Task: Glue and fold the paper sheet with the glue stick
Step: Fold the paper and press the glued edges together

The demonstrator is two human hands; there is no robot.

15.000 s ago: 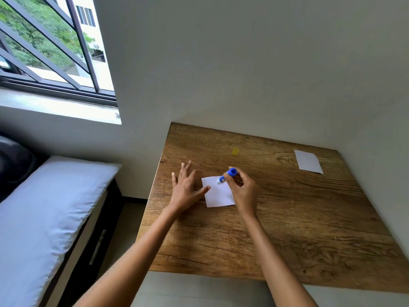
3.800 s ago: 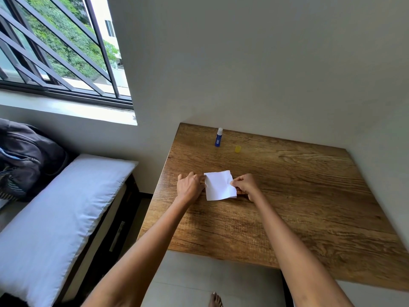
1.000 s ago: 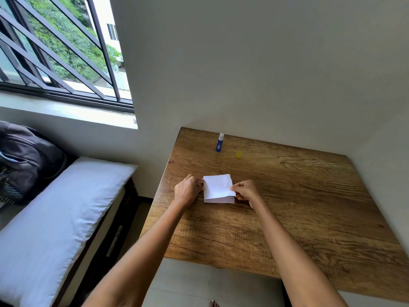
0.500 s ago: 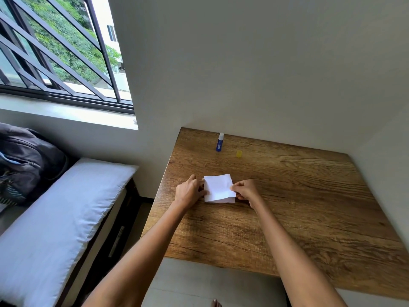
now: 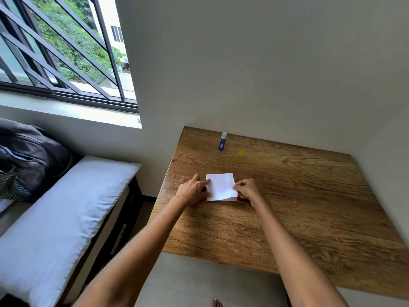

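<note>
Hands (image 5: 193, 191) (image 5: 246, 189) either side of paper sheet (image 5: 221, 186)

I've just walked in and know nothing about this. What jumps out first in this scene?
Two bare hands meet over a small white folded paper sheet near the wooden table's left edge: the left hand touches its left side, the right hand pinches its right edge. A blue glue stick with a white cap stands upright at the far edge, a small yellow piece beside it.

Glue stick (image 5: 222, 141) stands behind paper sheet (image 5: 221, 186), seemingly upright.
</note>
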